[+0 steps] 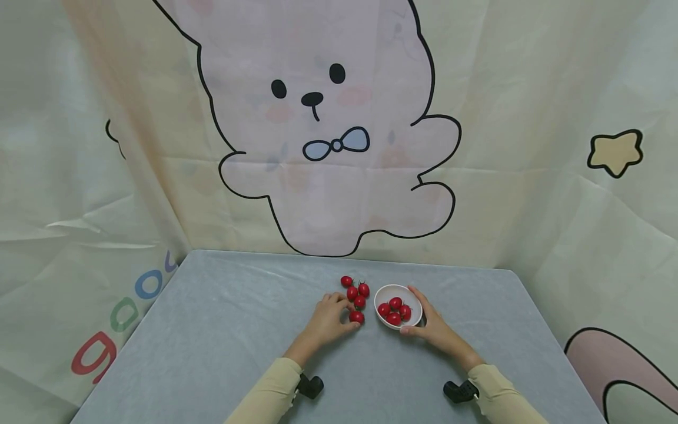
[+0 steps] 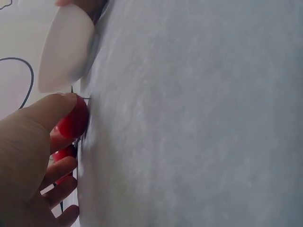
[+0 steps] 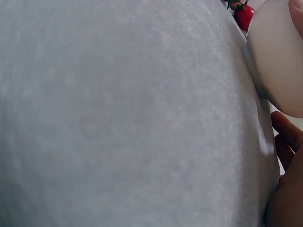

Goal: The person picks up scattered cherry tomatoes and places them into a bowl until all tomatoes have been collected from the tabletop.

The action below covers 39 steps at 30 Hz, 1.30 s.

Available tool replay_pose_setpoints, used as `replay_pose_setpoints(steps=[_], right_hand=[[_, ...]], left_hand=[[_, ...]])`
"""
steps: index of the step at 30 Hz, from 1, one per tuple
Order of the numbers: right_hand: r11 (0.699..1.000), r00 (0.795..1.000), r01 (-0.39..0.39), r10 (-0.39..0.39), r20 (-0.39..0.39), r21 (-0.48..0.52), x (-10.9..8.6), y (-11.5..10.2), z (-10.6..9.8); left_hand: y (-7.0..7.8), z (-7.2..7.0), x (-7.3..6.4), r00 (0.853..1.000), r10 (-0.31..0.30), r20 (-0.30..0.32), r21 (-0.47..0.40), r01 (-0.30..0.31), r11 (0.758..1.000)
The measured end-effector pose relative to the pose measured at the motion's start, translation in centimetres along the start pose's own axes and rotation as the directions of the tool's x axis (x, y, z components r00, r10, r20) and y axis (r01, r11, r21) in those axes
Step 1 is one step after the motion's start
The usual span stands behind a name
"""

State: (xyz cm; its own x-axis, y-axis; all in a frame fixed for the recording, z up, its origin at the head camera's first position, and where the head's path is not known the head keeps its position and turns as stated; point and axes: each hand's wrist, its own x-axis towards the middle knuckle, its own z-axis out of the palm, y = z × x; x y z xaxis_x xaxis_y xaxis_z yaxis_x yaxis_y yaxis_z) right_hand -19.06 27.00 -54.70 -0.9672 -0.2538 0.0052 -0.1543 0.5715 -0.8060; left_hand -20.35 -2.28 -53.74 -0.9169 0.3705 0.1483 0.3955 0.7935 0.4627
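A cherry tomato (image 1: 356, 317) on the table is pinched between the thumb and a finger of my left hand (image 1: 329, 320). The left wrist view shows the thumb lying against this red tomato (image 2: 75, 119), the other fingers loosely bent below. Several more cherry tomatoes (image 1: 352, 293) with green stems lie just beyond that hand. To their right stands a white bowl (image 1: 382, 292) holding several cherry tomatoes (image 1: 393, 318). My right hand (image 1: 436, 331) grips the bowl's right side, its thumb at the near rim and fingers round the far side. In the right wrist view, the bowl (image 3: 279, 61) partly leaves the frame.
A grey-blue cloth covers the table (image 1: 222, 330). Behind it hangs a pale curtain (image 1: 503, 194) with a cartoon animal and a star. Each wrist wears a black camera, on the left (image 1: 310, 387) and the right (image 1: 459, 391).
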Motion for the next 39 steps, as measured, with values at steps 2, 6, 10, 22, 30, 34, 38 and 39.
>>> replay_pose_setpoints(steps=[2,6,10,22,30,34,38,39], right_hand=[[1.000,1.000,0.004,-0.004,0.002,0.000,0.0,0.0,0.0],[1.000,1.000,-0.010,0.010,0.007,0.003,-0.1,0.0,-0.1],[1.000,1.000,-0.017,0.017,0.009,-0.003,-0.1,-0.2,-0.1],[1.000,1.000,-0.009,0.009,0.007,0.016,-0.1,-0.3,0.0],[1.000,1.000,0.004,-0.004,0.002,0.023,-0.3,-0.9,-0.1],[1.000,1.000,0.002,-0.002,0.005,0.020,-0.2,-0.4,0.0],[1.000,1.000,-0.010,0.010,0.010,0.016,-0.1,-0.4,0.0],[1.000,1.000,-0.014,0.014,0.011,0.015,-0.1,-0.3,0.0]], left_hand=[[0.2,0.2,0.0,1.000,-0.009,-0.007,0.016,0.009,1.000],[0.5,0.6,0.1,0.999,-0.039,-0.019,0.045,0.040,0.998],[0.7,0.8,0.1,0.998,-0.056,-0.035,0.064,0.058,0.996],[0.8,0.5,0.2,0.997,-0.068,-0.027,0.034,0.069,0.997],[1.1,-0.5,0.4,0.998,-0.049,-0.045,0.014,0.049,0.999],[1.1,-0.7,0.8,0.998,-0.053,-0.038,0.018,0.054,0.998],[1.4,-1.1,1.1,0.998,-0.053,-0.042,0.013,0.053,0.998],[1.5,-1.2,1.1,0.998,-0.052,-0.043,0.008,0.053,0.999]])
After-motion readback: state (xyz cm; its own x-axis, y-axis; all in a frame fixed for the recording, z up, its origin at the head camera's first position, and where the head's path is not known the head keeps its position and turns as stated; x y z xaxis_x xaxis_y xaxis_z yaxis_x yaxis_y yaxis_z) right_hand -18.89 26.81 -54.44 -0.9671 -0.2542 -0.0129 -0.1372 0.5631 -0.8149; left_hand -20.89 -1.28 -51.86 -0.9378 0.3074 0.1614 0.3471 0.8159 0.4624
